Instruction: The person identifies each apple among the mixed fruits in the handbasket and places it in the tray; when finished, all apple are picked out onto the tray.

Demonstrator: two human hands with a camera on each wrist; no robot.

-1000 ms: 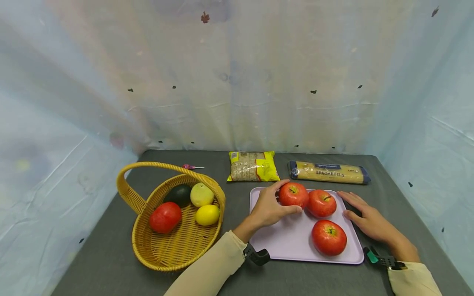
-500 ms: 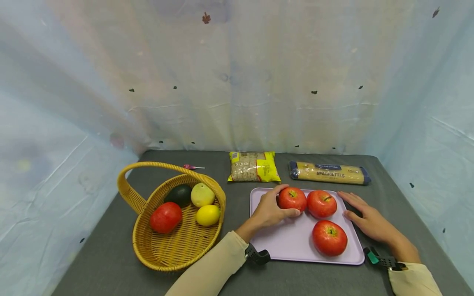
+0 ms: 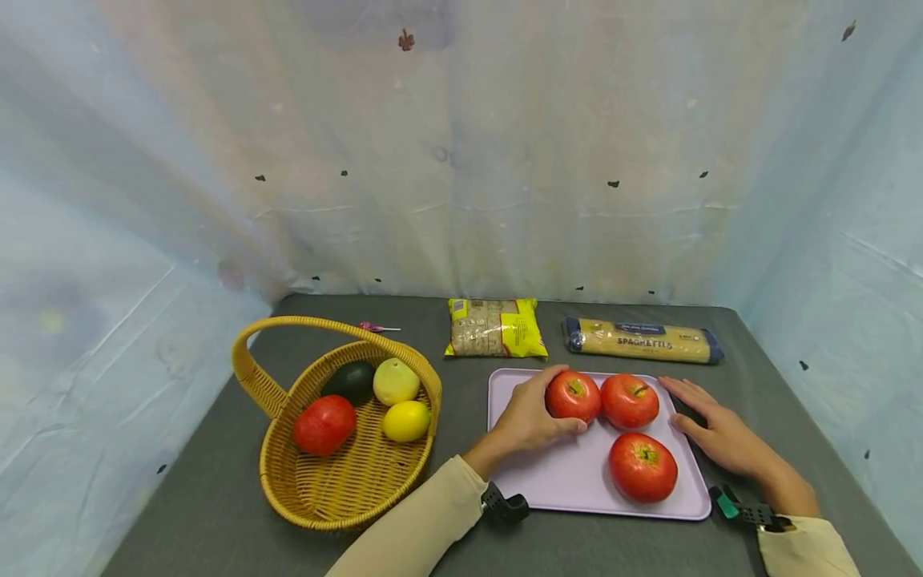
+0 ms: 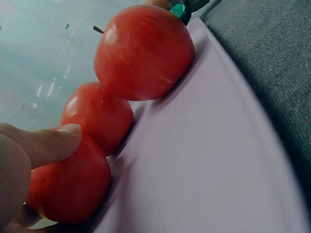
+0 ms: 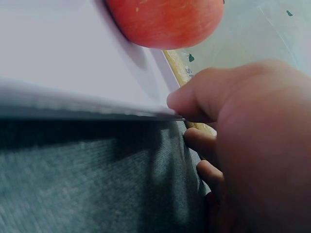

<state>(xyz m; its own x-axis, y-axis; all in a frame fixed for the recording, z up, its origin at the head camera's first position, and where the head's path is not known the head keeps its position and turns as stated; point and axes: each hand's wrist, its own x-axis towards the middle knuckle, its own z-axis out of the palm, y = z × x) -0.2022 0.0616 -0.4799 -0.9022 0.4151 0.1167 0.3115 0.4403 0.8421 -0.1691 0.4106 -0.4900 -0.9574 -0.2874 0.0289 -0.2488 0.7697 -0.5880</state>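
Note:
In the head view my left hand (image 3: 532, 413) holds a red apple (image 3: 574, 397) at the back left of a pale lilac tray (image 3: 548, 481). Its thumb lies along the apple's near side, as the left wrist view also shows on that apple (image 4: 73, 182). Right beside it sits a second apple (image 3: 630, 401). A third apple (image 3: 643, 467) stands nearer the tray's front right. My right hand (image 3: 724, 433) rests at the tray's right edge with fingers extended. In the right wrist view its thumb touches the tray rim (image 5: 97, 104).
A yellow wicker basket (image 3: 288, 501) on the left holds a red fruit (image 3: 324, 425), a dark green fruit (image 3: 349, 381), a pale green fruit (image 3: 396, 381) and a lemon (image 3: 406, 421). Behind lie a yellow bag (image 3: 496, 328), a spaghetti packet (image 3: 644, 340) and a lollipop (image 3: 376, 327).
My left hand has brought its apple slightly down and toward the near side, beside the second apple. The right hand stays at the tray edge.

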